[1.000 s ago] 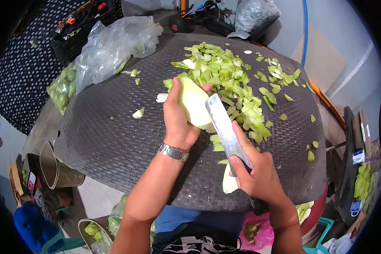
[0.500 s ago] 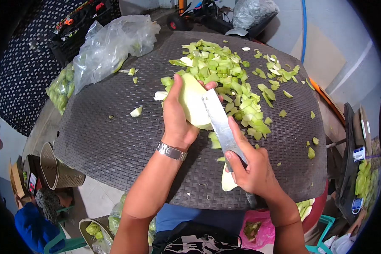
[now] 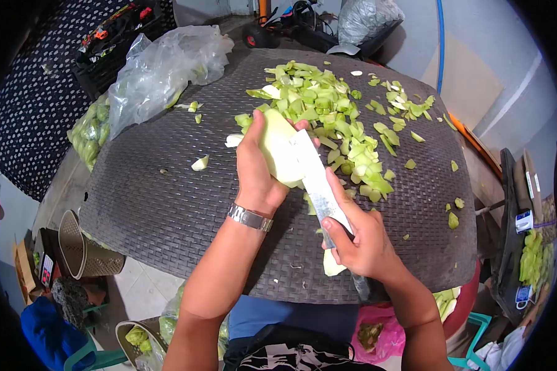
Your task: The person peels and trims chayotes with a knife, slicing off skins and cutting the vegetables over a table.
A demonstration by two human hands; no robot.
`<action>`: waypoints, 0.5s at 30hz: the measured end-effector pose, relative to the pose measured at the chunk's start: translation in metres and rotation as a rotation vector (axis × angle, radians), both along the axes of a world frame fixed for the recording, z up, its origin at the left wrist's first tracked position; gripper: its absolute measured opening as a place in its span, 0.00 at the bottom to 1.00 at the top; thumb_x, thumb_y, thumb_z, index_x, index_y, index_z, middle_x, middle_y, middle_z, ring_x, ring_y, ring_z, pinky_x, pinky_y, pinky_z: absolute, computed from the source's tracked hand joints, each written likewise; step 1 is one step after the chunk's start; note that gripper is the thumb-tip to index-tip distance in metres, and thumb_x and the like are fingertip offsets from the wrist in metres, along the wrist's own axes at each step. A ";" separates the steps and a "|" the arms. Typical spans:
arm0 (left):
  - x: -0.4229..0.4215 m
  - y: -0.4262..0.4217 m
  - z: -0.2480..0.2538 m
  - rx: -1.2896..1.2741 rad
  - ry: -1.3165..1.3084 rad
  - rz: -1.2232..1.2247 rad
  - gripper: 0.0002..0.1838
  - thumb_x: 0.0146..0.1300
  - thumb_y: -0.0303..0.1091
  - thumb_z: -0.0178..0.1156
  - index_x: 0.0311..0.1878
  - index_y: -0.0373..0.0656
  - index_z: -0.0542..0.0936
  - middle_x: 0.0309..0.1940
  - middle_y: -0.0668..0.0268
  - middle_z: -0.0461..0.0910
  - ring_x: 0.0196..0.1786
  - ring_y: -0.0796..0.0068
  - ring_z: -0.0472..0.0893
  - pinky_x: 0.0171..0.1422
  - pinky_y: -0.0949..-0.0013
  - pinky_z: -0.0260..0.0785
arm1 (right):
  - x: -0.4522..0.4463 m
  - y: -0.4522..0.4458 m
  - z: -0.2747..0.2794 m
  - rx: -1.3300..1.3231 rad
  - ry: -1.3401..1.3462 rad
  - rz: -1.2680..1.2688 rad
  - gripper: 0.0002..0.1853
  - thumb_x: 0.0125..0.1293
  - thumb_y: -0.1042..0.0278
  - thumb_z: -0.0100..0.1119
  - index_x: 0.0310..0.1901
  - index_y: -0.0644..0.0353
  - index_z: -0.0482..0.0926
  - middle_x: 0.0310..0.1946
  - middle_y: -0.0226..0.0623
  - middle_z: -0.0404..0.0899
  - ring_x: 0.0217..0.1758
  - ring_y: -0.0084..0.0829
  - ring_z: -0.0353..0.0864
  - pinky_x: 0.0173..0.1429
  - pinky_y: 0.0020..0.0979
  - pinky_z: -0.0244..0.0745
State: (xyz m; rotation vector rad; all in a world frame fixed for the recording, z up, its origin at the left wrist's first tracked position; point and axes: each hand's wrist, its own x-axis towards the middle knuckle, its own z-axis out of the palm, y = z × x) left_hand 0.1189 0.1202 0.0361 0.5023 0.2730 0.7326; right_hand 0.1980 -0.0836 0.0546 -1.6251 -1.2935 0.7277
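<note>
My left hand (image 3: pixel 258 164) is closed around a large, smooth, pale-green peeled fruit (image 3: pixel 281 148), whose exact kind I cannot tell. Its thumb lies along the near side and the fingertips show past the far edge. In my right hand (image 3: pixel 365 244) is a knife (image 3: pixel 312 173) with a broad, flat blade, the index finger stretched along it. The blade rests against the fruit's right side. Under the knife, a pale slice (image 3: pixel 333 263) lies on the dark woven-pattern table (image 3: pixel 167 216). A heap of green peelings (image 3: pixel 315 93) spreads just beyond my hands.
A clear plastic bag (image 3: pixel 167 68) lies at the table's far left, beside a bag of green produce (image 3: pixel 90 133). Loose peelings (image 3: pixel 408 102) are scattered at the right. Below the left edge stands a beige basket (image 3: pixel 99 256). A pink bag (image 3: pixel 384 340) sits near my lap.
The knife and my right hand have shifted slightly up and left along the fruit, and the blade now catches more light. My left hand keeps its hold.
</note>
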 end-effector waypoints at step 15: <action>-0.008 0.004 0.011 0.137 0.130 -0.172 0.28 0.83 0.58 0.47 0.54 0.38 0.77 0.50 0.46 0.86 0.48 0.47 0.89 0.58 0.47 0.83 | 0.012 -0.002 -0.004 -0.012 -0.040 0.016 0.40 0.72 0.78 0.59 0.84 0.61 0.57 0.31 0.53 0.87 0.32 0.45 0.92 0.41 0.36 0.82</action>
